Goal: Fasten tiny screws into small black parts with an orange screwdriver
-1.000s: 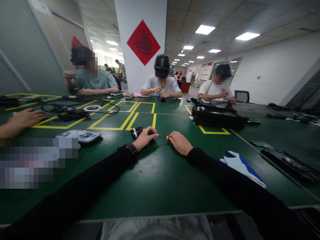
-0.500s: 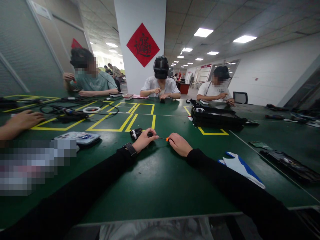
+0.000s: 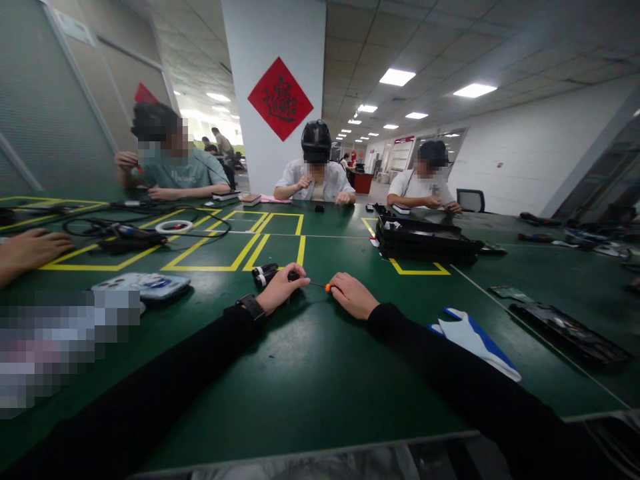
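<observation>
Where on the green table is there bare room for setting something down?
Green tabletop lies bare, but for a speck, between the black-sleeved forearms; also between the right hand, black trays and blue-and-white glove. Black cables crowd the far left.

dim rm, ceiling lts bright, edges distorted, blurry
</observation>
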Motion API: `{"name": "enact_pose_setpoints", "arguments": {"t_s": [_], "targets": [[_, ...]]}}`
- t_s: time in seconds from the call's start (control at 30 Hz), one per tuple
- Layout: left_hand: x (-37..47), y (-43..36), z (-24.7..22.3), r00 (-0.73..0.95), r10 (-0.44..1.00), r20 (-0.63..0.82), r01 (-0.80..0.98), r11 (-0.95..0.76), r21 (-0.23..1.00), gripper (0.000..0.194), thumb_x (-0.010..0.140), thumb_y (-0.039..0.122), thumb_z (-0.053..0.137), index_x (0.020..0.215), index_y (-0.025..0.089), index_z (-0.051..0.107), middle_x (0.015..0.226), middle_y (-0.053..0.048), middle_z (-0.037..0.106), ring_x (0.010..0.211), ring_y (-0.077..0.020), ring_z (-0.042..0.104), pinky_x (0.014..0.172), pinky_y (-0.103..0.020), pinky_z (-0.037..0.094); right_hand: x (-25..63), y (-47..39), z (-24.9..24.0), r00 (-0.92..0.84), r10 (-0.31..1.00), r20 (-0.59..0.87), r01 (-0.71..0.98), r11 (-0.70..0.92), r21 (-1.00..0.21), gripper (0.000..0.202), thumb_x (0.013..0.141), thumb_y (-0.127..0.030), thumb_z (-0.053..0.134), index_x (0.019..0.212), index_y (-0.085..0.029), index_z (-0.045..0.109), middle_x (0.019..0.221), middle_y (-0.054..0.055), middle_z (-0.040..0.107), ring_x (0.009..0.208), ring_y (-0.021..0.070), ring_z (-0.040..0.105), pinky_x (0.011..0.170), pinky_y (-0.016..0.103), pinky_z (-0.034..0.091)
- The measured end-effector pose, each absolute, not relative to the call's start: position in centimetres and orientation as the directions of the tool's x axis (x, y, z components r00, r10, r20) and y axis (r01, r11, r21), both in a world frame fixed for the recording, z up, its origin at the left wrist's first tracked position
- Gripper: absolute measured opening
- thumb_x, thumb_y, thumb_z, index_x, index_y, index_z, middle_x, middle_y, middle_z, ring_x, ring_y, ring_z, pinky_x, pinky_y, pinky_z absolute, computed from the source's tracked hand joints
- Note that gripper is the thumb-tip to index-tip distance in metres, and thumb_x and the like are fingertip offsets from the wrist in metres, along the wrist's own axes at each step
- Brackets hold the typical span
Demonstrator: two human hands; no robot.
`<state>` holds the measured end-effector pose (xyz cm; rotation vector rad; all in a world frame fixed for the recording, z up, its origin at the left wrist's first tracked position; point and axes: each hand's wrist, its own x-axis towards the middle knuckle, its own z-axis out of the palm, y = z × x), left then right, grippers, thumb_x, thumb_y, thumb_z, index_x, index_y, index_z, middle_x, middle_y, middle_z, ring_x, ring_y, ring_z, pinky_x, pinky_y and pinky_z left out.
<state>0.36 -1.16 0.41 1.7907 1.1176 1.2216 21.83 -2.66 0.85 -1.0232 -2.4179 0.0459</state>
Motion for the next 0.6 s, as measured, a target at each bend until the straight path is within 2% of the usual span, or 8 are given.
{"name": "enact_pose_setpoints", "arguments": {"t_s": [0.2,0.3,0.43,0.6], "targets": [[0.36,-1.37,0.58,0.178,0.919,0.352,0.274,-0.39,0.879,0.027,0.064,0.038,0.063,0.079,0.018,0.054,0.079,0.001,0.056,0.071,-0.0125,0.051,0.069,-0.025,0.039,21.96,-2.8,0.72,-0.529,0.704,0.474,0.639,0.698,-0.323,0.016,0.082,-0.023,0.049,0.095,-0.015,0.052,0.091,0.005,0.054,0.084,0.0152,0.047,0.076,0.028,0.037],[0.42,-1.37,0.59,0.182,0.914,0.362,0.278,-0.401,0.873,0.025,0.065,0.037,0.062,0.079,0.018,0.054,0.079,0.001,0.056,0.071,-0.0122,0.051,0.069,-0.025,0.039,21.9,-2.66,0.59,-0.502,0.725,0.472,0.672,0.67,-0.315,0.014,0.084,-0.025,0.046,0.092,-0.015,0.053,0.087,0.005,0.054,0.083,0.0149,0.046,0.075,0.027,0.036],[0.43,-1.32,0.53,0.194,0.915,0.355,0.275,-0.398,0.875,0.025,0.067,0.037,0.06,0.08,0.018,0.053,0.079,0.001,0.056,0.071,-0.0121,0.05,0.068,-0.025,0.039,21.87,-2.31,0.34,-0.484,0.733,0.478,0.703,0.651,-0.287,0.019,0.087,-0.021,0.037,0.082,-0.015,0.055,0.083,0.005,0.053,0.082,0.0143,0.046,0.077,0.028,0.035],[0.33,-1.3,0.49,0.188,0.912,0.364,0.266,-0.404,0.875,0.026,0.067,0.039,0.061,0.079,0.018,0.053,0.078,0.001,0.055,0.07,-0.0119,0.05,0.066,-0.024,0.038,22.05,-2.28,0.24,-0.485,0.717,0.5,0.668,0.673,-0.318,0.012,0.082,-0.018,0.044,0.09,-0.015,0.052,0.089,0.005,0.054,0.084,0.015,0.047,0.077,0.028,0.036]]}}
